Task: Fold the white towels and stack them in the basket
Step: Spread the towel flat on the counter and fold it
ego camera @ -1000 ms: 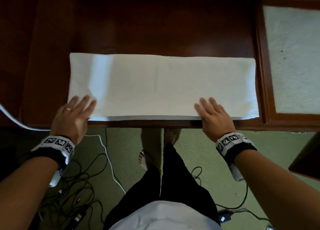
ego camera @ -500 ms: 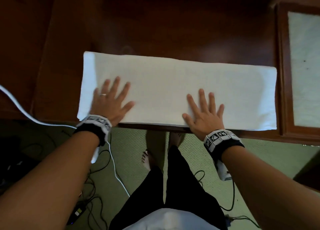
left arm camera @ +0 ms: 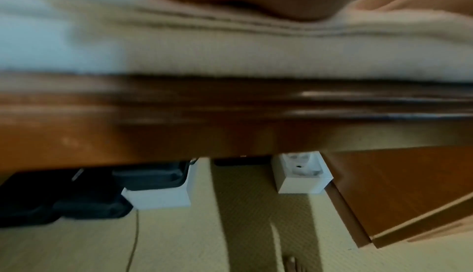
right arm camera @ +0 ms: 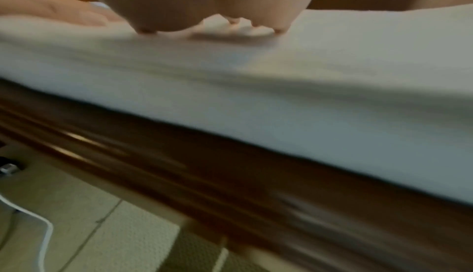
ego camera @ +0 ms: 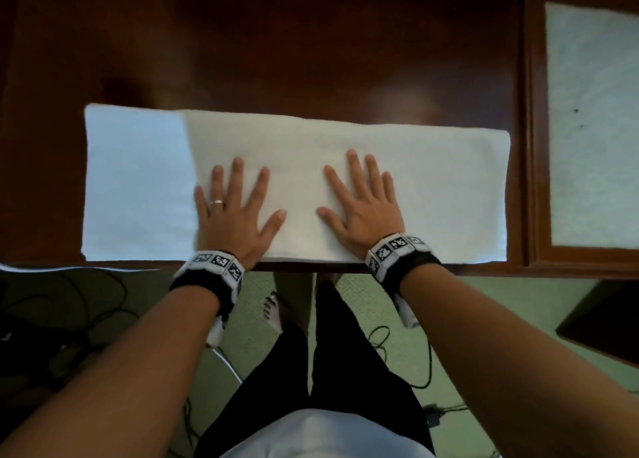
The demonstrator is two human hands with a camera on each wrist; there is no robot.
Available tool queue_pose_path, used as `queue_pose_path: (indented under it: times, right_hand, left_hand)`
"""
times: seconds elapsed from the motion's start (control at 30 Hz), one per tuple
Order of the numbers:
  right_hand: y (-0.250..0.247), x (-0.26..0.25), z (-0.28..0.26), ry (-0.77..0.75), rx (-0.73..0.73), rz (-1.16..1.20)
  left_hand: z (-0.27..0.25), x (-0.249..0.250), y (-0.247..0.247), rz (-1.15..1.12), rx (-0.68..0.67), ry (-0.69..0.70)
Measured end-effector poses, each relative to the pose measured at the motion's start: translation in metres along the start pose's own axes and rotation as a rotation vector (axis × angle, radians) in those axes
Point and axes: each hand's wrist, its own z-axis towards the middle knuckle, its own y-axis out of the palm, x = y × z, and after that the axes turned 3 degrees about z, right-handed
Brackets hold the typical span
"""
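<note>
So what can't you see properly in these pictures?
- Towel under the left hand and right hand: head view, covered by the palms.
- Fingers: both wrist views, hidden behind the heel of each hand.
- Table edge: left wrist view, motion blurred.
- White-lined tray: head view, cut off at the right edge.

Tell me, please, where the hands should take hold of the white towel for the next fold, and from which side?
Probably at a short end. The white towel lies flat as a long strip along the table edge, with the left hand and right hand flat near its middle. Pinch both corners of the left end, coming from the left, and carry it across to the right end.
</note>
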Motion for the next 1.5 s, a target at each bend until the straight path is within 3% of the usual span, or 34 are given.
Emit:
queue_pose_path:
  times: [0.07,0.17,0.23,0.33,0.4,0.47,0.53,0.7,0.77,0.87,0.93,1.1,1.2,1.27,1.4,1.5]
  right_hand:
    - [0.003,0.049,-0.015,0.070,0.029,0.001]
    - [-0.004,0.134,-0.050,0.415,0.043,0.076]
    - [-0.011,0.163,-0.063,0.552,0.056,0.078]
    - [-0.018,0.146,-0.048,0.521,0.166,0.065]
    - [-0.019,0.114,-0.029,0.356,0.194,0.094]
    - [-0.013,0.089,-0.014,0.119,0.118,0.043]
    - [-0.009,0.094,-0.007,0.044,0.044,-0.014]
    - [-0.016,0.157,-0.026,0.523,0.050,0.168]
    - [-0.014,0.152,-0.045,0.529,0.078,0.135]
    - [0.004,0.131,-0.085,0.380,0.065,0.109]
    - [0.011,0.131,-0.110,0.400,0.070,0.119]
    - [-0.006,0.157,-0.108,0.599,0.415,0.325]
    - [-0.029,0.168,-0.090,0.878,0.309,0.562]
    - [-0.037,0.171,-0.079,0.965,0.205,0.641]
    - [-0.038,0.182,-0.063,1.032,0.115,0.829]
    - [-0.044,0.192,-0.053,0.987,0.024,0.967]
  left_hand:
    - [0.000,-0.002,0.005,0.031,0.015,-0.001]
    - [0.001,-0.002,0.006,0.028,0.044,0.009]
    - [0.002,0.001,0.007,0.029,0.051,0.007]
    - [0.002,0.002,0.008,0.038,0.059,0.003]
    - [0.002,0.002,0.009,0.041,0.071,0.003]
    - [0.001,0.003,0.009,0.048,0.079,0.009]
    - [0.001,0.002,0.010,0.055,0.084,0.013]
    - [0.002,0.001,0.012,0.070,0.100,0.024]
    - [0.002,0.001,0.012,0.068,0.101,0.028]
    - [0.002,0.001,0.009,0.057,0.100,0.030]
    - [0.002,0.002,0.006,0.051,0.081,0.029]
    - [0.002,-0.001,-0.009,0.079,0.009,0.028]
    - [0.004,-0.006,-0.022,0.088,-0.041,0.032]
    - [0.004,-0.007,-0.028,0.082,-0.081,0.027]
    - [0.007,0.001,-0.041,0.081,-0.114,-0.002]
    - [0.012,0.013,-0.055,0.083,-0.131,-0.039]
